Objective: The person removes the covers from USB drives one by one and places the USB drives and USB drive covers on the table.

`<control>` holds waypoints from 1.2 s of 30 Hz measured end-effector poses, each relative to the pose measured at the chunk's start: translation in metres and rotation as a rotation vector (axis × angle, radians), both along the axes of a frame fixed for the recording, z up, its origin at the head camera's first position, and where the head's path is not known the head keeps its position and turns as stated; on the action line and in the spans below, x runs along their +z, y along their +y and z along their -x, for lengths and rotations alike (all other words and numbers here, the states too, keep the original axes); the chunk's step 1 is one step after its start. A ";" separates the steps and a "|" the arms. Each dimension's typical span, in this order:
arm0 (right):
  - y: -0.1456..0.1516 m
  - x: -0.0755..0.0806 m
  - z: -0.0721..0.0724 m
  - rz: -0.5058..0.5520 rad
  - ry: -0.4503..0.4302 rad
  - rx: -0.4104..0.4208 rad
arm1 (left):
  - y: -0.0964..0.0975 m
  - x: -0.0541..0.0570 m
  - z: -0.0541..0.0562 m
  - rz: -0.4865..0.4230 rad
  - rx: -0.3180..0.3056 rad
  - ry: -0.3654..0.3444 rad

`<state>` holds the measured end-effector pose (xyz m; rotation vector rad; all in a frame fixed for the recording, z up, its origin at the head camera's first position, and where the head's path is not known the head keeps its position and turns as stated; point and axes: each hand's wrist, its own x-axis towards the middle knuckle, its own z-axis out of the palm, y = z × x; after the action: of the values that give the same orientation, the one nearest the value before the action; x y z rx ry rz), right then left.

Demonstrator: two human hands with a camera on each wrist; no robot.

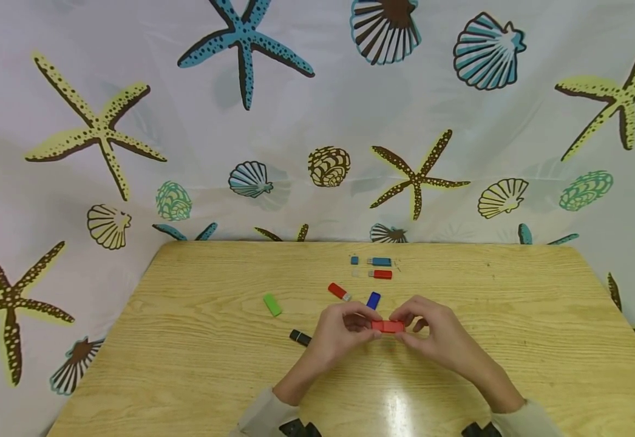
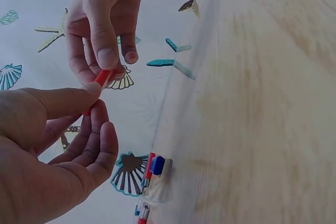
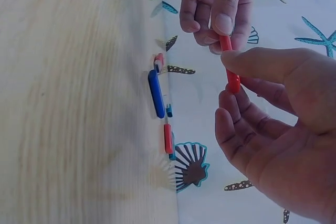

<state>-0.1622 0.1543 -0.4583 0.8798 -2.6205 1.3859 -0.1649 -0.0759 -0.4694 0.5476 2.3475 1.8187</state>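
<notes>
Both hands hold a red USB stick (image 1: 387,326) just above the wooden table (image 1: 186,364), at its middle. My left hand (image 1: 353,328) pinches the stick's left end between thumb and fingers. My right hand (image 1: 417,326) pinches the right end. In the left wrist view the red stick (image 2: 102,77) shows between the left hand's thumb (image 2: 63,100) and the right hand's fingers (image 2: 105,40). In the right wrist view the red stick (image 3: 230,69) sits under the right hand's thumb (image 3: 262,64), with the left hand's fingers (image 3: 223,9) on its far end.
Behind the hands lie a blue stick (image 1: 373,300) and a red stick with its plug bare (image 1: 339,291). Farther back are a blue stick (image 1: 380,261) with its cap (image 1: 354,260) and a red stick (image 1: 380,274). A green stick (image 1: 272,304) and a black stick (image 1: 300,337) lie left.
</notes>
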 end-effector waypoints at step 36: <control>-0.015 0.007 0.001 0.078 0.107 -0.005 | -0.012 0.009 -0.001 -0.061 0.063 0.057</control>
<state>-0.1634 0.1390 -0.4515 0.9097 -2.4711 1.3883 -0.1637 -0.0874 -0.4601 0.5458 2.3787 1.9329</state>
